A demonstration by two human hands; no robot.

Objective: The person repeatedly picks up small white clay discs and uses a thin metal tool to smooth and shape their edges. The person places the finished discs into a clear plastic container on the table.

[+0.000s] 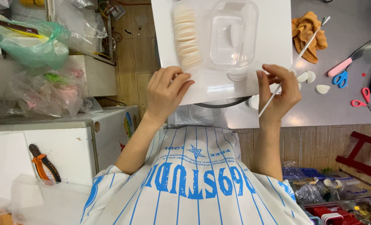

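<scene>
My left hand (165, 92) rests loose-fingered on the white board (218, 87). My right hand (278, 92) pinches a thin white stick (296, 62). A clear tub (233, 35) sits beyond them.

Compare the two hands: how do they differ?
The left hand holds nothing and lies on the white board; the right hand pinches a thin stick. The left hand is beside the stack of discs; the right hand is at the board's right edge. Both are bare.
</scene>
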